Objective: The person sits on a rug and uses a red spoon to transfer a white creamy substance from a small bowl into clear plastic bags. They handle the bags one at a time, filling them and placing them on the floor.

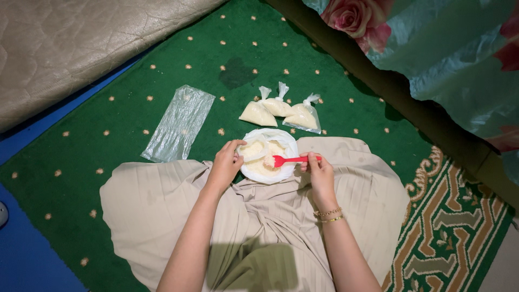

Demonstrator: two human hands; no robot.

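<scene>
A round white bowl (268, 157) of pale yellow mash rests on the person's beige pleated skirt (270, 216), at its front hem where the cloth meets the green dotted carpet (135, 81). The left hand (225, 164) grips the bowl's left rim, fingers curled over the edge. The right hand (319, 170) pinches the handle of a red plastic spoon (289, 160) at the bowl's right rim, its head lying in the mash. Just beyond the bowl's far edge sit three small knotted clear bags (280, 112) filled with the same mash, touching one another. Farther left of the bowl lies a flat stack of clear plastic bags (179, 123), with bare carpet between.
</scene>
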